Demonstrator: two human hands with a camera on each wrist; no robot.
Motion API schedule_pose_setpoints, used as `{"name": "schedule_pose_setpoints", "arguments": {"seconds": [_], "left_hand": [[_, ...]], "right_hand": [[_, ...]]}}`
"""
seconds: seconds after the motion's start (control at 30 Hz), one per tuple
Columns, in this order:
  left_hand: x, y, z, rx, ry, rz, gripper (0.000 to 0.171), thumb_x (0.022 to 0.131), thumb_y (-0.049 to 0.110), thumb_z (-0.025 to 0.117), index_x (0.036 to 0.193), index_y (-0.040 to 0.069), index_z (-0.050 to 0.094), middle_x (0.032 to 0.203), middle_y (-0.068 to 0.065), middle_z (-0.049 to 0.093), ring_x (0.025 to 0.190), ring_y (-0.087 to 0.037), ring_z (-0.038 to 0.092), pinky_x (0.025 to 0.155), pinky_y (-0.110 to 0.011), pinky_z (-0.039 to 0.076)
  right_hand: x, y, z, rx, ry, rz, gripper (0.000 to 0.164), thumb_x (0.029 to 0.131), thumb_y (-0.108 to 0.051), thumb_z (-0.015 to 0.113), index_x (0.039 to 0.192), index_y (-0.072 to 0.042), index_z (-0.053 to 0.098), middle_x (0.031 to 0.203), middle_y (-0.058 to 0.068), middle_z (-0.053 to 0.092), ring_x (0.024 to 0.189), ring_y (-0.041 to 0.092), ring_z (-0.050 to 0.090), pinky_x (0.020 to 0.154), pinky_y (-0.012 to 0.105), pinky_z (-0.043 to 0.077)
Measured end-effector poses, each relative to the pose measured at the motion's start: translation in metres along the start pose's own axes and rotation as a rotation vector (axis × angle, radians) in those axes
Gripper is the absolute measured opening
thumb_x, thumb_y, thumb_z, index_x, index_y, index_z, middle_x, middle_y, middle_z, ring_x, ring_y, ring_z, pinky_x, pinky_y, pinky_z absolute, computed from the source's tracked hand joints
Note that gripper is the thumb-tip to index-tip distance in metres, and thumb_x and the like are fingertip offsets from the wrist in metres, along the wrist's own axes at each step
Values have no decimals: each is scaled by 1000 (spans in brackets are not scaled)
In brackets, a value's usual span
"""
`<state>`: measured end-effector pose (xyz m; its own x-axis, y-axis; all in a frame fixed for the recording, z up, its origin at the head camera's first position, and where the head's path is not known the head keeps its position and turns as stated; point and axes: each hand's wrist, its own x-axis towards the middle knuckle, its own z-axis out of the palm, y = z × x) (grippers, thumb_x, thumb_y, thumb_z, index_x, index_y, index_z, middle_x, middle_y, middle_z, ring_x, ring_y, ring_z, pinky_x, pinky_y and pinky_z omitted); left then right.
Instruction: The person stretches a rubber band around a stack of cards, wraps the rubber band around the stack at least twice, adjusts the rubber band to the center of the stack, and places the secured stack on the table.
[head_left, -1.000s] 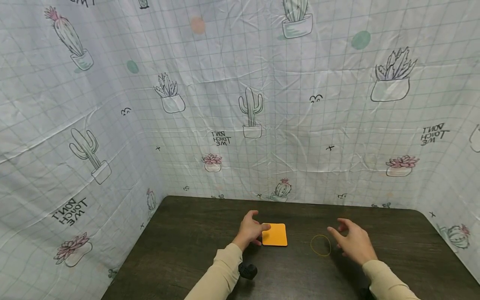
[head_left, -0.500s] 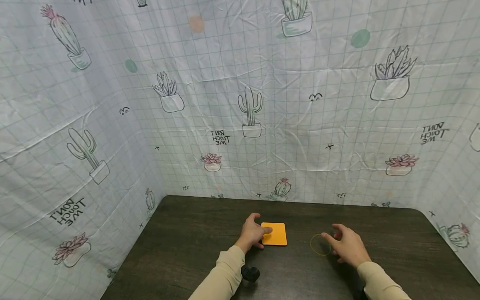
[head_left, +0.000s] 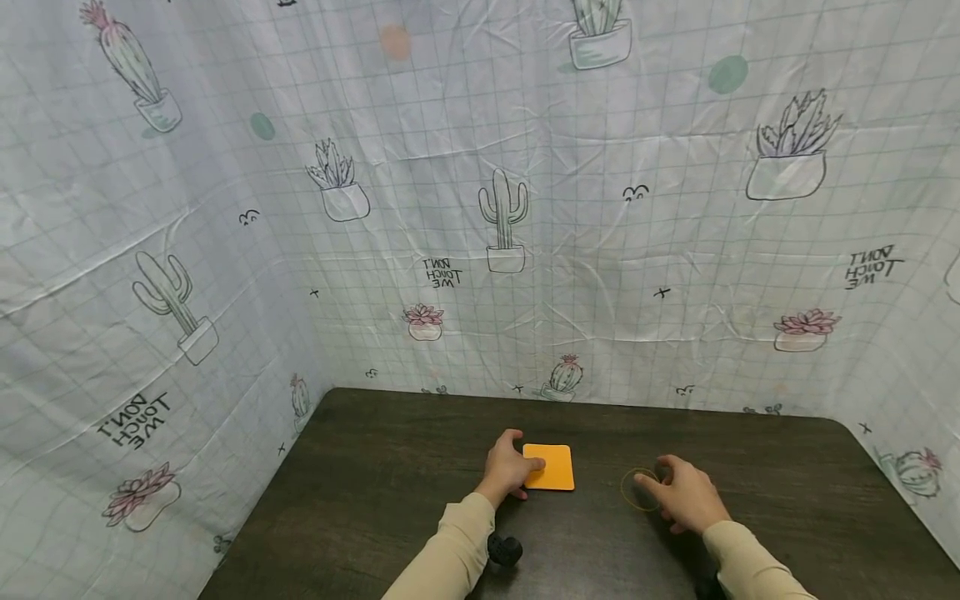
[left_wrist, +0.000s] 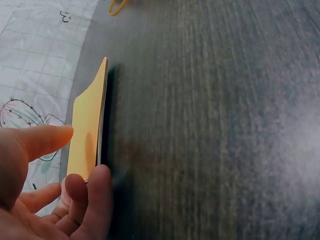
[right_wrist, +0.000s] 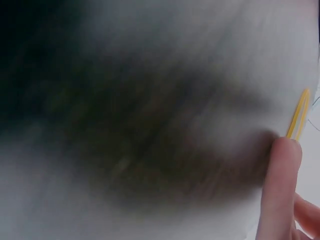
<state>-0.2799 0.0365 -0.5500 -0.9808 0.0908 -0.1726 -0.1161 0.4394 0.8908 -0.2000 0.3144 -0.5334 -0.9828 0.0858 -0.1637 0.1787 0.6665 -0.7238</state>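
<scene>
A thin orange square pad with rounded corners (head_left: pixel 551 468) lies on the dark table. My left hand (head_left: pixel 504 468) is at its left side, with the thumb out over the top. In the left wrist view the thumb casts a shadow on the orange face (left_wrist: pixel 85 130), and the fingertips (left_wrist: pixel 102 175) are right at the pad's near edge. Right of the pad lies a thin yellow rubber band (head_left: pixel 628 502). Over the band's right part reaches my right hand (head_left: pixel 690 496), thumb extended; in the right wrist view a fingertip overlaps the band (right_wrist: pixel 300 112).
The dark wood-grain table (head_left: pixel 390 450) has rounded back corners. A white curtain (head_left: pixel 480 125) printed with cacti and grid lines hangs behind and on both sides. Black wrist devices, such as the one by the left sleeve (head_left: pixel 504 550), sit low over the tabletop.
My right hand has moved left and slightly toward me, from beside the rubber band to over it. My left thumb has come a little farther over the orange pad, which stays put.
</scene>
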Motion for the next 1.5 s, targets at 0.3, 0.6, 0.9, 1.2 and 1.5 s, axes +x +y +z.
{"name": "schedule_pose_setpoints", "arguments": {"seconds": [0.3, 0.6, 0.9, 1.2, 1.5], "left_hand": [[-1, 3, 6, 159, 74, 24, 58, 84, 14, 82, 137, 10, 57, 116, -17, 63, 47, -19, 54, 35, -27, 46], [-2, 5, 9, 278, 108, 80, 55, 86, 15, 78, 137, 12, 59, 113, -14, 65, 42, -17, 51, 34, -25, 42], [-3, 6, 8, 310, 95, 82, 45, 85, 17, 80, 128, 12, 65, 109, -10, 65, 55, -17, 53, 42, -29, 45], [-1, 5, 7, 310, 93, 76, 41, 84, 16, 81, 122, 12, 66, 102, -9, 64, 48, -17, 52, 40, -29, 45], [0, 4, 8, 312, 109, 107, 38, 81, 15, 83, 114, 12, 65, 99, -8, 53, 70, -22, 50, 56, -34, 47]], "right_hand": [[0, -1, 3, 2, -22, 19, 71, 96, -41, 67, 136, 13, 46, 99, 16, 64, 62, 21, 62, 49, 37, 56], [3, 0, 4, -3, -7, 18, 46, 96, -20, 68, 126, 9, 51, 91, 13, 60, 60, 22, 59, 47, 37, 55], [4, 2, 6, -15, 11, -4, 29, 96, -8, 64, 119, 6, 54, 79, 10, 55, 57, 22, 57, 45, 36, 54], [4, 2, 7, -26, 24, -20, 19, 97, -4, 60, 114, 3, 55, 75, 9, 54, 55, 22, 56, 44, 35, 54], [3, 1, 9, -37, 52, -26, 12, 98, -3, 59, 108, 2, 56, 70, 10, 52, 54, 22, 55, 43, 34, 53]]}}
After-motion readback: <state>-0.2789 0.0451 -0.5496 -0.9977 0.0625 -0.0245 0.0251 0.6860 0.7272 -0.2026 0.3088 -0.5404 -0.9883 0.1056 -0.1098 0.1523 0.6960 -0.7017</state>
